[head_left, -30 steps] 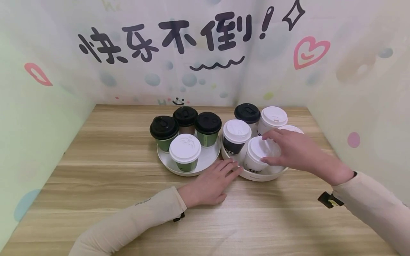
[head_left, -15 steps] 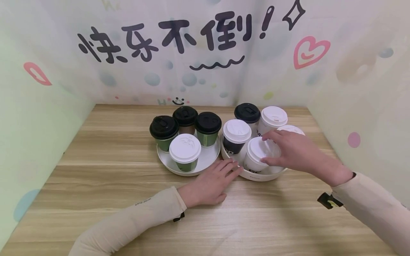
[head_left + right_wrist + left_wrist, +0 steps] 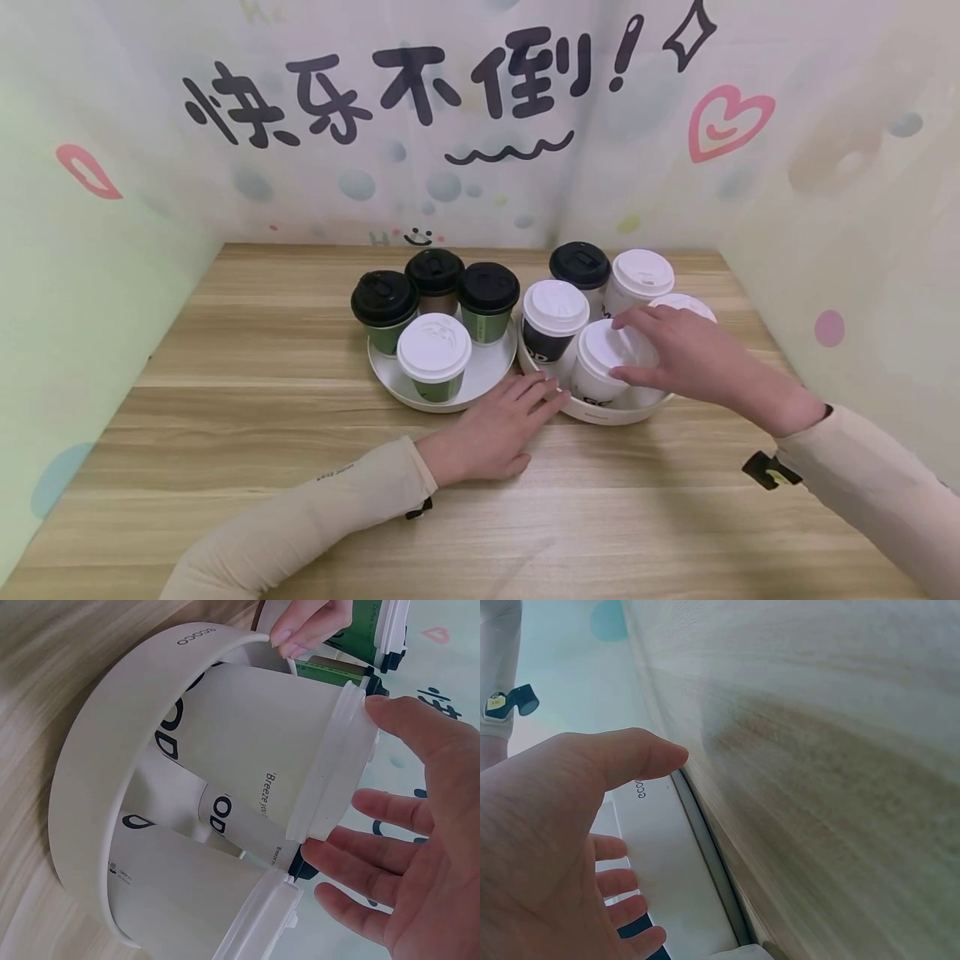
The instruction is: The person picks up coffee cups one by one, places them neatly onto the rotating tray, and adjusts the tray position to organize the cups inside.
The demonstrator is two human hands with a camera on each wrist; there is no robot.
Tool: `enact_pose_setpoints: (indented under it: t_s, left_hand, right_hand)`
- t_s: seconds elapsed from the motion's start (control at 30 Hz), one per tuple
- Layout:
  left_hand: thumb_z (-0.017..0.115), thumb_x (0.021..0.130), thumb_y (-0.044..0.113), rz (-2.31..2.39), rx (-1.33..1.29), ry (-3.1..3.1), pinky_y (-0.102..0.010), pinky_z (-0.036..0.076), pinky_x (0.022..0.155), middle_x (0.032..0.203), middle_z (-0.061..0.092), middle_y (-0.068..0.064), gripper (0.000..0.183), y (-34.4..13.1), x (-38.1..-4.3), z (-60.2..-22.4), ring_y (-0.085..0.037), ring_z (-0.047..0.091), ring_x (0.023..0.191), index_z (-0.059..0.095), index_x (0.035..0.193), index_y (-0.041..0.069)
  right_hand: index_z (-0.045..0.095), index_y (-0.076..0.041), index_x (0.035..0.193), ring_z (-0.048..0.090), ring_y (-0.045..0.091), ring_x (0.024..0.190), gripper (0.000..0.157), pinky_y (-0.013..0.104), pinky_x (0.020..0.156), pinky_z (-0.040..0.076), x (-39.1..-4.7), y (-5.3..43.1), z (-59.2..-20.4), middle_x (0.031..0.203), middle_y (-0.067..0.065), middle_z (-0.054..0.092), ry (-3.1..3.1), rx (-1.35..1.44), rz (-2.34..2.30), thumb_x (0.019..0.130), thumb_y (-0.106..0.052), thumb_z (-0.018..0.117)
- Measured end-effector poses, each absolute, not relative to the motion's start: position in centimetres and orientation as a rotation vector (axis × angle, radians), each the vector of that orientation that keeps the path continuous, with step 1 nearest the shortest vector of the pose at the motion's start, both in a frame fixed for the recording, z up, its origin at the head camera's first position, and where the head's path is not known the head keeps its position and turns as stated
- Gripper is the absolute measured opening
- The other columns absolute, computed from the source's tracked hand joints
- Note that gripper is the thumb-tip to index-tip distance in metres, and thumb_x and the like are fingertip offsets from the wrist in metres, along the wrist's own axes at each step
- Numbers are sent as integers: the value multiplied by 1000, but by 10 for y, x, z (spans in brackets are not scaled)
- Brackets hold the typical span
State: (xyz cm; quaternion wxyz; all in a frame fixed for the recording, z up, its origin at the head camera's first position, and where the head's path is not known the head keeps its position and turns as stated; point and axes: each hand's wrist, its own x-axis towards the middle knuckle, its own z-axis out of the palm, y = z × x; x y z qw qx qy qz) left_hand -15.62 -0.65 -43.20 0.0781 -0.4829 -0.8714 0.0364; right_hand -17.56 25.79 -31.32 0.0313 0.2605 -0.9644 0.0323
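In the head view, my right hand [image 3: 697, 354] spans the white lid of a white paper coffee cup [image 3: 591, 382]. The right wrist view shows the thumb on one side of that lid [image 3: 330, 761] and fingertips on the other. The cup stands upright in the front of the right-hand round white tray [image 3: 600, 415]. My left hand [image 3: 491, 429] lies low before the trays, relaxed fingers at the right tray's front-left rim. In the left wrist view its thumb stands apart from the fingers, beside the tray wall [image 3: 679, 855].
Around the held cup stand a dark cup [image 3: 547, 342] with a white lid, a black-lidded cup [image 3: 580, 265] and white-lidded cups [image 3: 641, 279]. The left tray [image 3: 487, 367] bears black-lidded cups [image 3: 384, 300] and a green cup [image 3: 437, 390] with a white lid. A printed cloth [image 3: 300, 192] rises behind.
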Motion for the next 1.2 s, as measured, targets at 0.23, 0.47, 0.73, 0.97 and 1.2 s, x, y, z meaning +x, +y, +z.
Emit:
enact_pose_setpoints:
  t_s: [0.23, 0.47, 0.73, 0.97, 1.2]
  left_hand:
    - [69, 83, 42, 110, -1451, -2602, -41, 35, 120, 156, 36, -7, 88, -7, -156, -432, -26, 31, 147, 28, 155, 14]
    - [68, 84, 44, 131, -1461, -2617, -40, 34, 120, 156, 35, -7, 87, -6, -156, -430, -27, 31, 147, 28, 155, 14]
    - [67, 86, 45, 131, -1467, -2651, -41, 32, 122, 159, 32, -8, 89, -5, -156, -431, -28, 29, 149, 25, 156, 13]
    - [65, 87, 45, 155, -1461, -2670, -41, 31, 123, 160, 30, -7, 89, -6, -155, -430, -27, 27, 150, 22, 157, 13]
    - [64, 87, 47, 143, -1451, -2660, -43, 30, 123, 161, 27, -9, 90, -8, -154, -430, -28, 24, 151, 20, 157, 13]
  right_hand:
    - [63, -13, 119, 67, 31, 91, 56, 49, 81, 54, -175, 258, -315, 103, 13, 71, -2957, 821, 87, 78, -46, 80]
    - [64, -13, 118, 67, 31, 92, 55, 49, 81, 54, -176, 260, -317, 104, 13, 71, -2940, 836, 89, 78, -46, 80]
    - [64, -13, 119, 67, 31, 94, 54, 49, 82, 54, -176, 260, -317, 107, 13, 70, -2960, 829, 92, 79, -45, 79]
    - [63, -12, 118, 67, 31, 96, 53, 49, 83, 54, -176, 260, -316, 108, 14, 70, -2971, 823, 116, 79, -44, 79]
    - [62, -11, 122, 66, 33, 102, 56, 51, 86, 54, -175, 262, -317, 113, 13, 69, -2973, 818, 144, 81, -46, 78]
